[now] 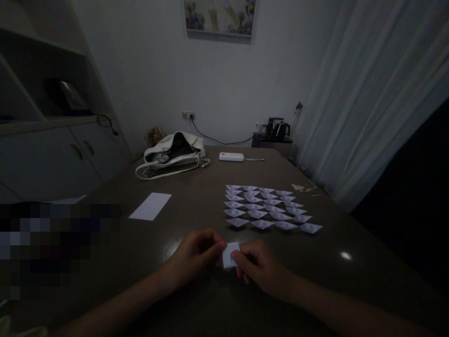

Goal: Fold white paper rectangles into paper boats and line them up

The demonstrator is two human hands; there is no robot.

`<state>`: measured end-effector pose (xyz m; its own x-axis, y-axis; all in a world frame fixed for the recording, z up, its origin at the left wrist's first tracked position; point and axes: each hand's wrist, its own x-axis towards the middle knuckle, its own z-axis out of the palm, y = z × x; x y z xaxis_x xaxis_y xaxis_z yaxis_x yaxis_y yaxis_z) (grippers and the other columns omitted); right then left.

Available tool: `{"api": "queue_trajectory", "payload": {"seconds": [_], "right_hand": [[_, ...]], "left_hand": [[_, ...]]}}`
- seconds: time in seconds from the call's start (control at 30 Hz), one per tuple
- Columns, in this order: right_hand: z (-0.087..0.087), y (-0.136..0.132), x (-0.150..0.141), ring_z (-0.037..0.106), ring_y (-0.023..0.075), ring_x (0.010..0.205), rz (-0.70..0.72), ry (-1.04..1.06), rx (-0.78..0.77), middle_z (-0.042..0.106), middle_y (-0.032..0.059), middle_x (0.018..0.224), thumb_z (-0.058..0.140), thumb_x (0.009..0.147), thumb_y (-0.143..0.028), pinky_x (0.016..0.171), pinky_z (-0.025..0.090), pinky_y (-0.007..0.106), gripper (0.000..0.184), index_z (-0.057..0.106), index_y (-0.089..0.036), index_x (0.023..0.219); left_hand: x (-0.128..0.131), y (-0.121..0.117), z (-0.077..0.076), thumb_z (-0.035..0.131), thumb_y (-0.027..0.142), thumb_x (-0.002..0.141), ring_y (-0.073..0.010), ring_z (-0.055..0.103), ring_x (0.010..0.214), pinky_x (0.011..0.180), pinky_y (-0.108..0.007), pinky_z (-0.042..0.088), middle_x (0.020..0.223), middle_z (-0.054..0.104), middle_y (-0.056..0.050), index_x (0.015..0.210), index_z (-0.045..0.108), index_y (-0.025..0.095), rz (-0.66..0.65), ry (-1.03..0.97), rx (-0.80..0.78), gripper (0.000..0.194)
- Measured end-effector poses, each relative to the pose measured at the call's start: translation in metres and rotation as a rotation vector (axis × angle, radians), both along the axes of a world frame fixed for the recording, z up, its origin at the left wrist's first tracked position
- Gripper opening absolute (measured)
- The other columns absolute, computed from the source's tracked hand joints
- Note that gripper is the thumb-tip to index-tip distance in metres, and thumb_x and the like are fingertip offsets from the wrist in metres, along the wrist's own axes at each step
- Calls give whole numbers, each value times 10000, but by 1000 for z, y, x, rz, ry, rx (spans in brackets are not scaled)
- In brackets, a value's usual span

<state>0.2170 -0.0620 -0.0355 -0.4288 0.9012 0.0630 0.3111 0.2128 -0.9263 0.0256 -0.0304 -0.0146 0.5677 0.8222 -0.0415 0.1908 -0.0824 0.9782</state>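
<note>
A small folded piece of white paper [229,255] is held up between my two hands over the near part of the table. My left hand [198,252] pinches its left edge between thumb and fingers. From the other side, my right hand [257,267] grips it, the thumb lying across the front of the paper. Just beyond my hands, several white folded paper boats [257,214] stand in rows on the table. Farther left lies a flat white sheet of paper [150,206].
On the dark table [196,201], a white handbag [175,152] rests at the back left. A white power bank [231,157] with a short cable lies at the back. Torn scraps [302,187] are near the right edge. A blurred-out patch covers the left side.
</note>
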Motion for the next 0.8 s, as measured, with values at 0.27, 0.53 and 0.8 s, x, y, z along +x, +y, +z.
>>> {"api": "queue_trajectory", "payload": {"seconds": [0.27,0.53,0.8], "right_hand": [[-1,2,0,470,77,444,4,74,-40,534,-1,526,467,888,-513,433,334,176,476,628,-117,679],[-1,3,-1,465,79,425,9,85,-46,516,-13,496,483,889,-472,439,346,184,447,640,-123,657],[-2,1,0,459,74,410,8,33,-18,515,-17,492,480,897,-382,424,339,177,394,614,-127,628]], "left_hand": [[1,2,0,578,428,810,-108,530,552,539,-227,405,621,589,1,770,549,125,15,-50,-54,308],[0,1,0,592,452,798,-110,533,567,546,-231,410,654,590,-5,777,553,126,13,-45,-68,329],[-1,1,-4,507,380,870,-115,517,599,571,-227,402,651,560,7,773,554,134,-28,57,65,269]]}}
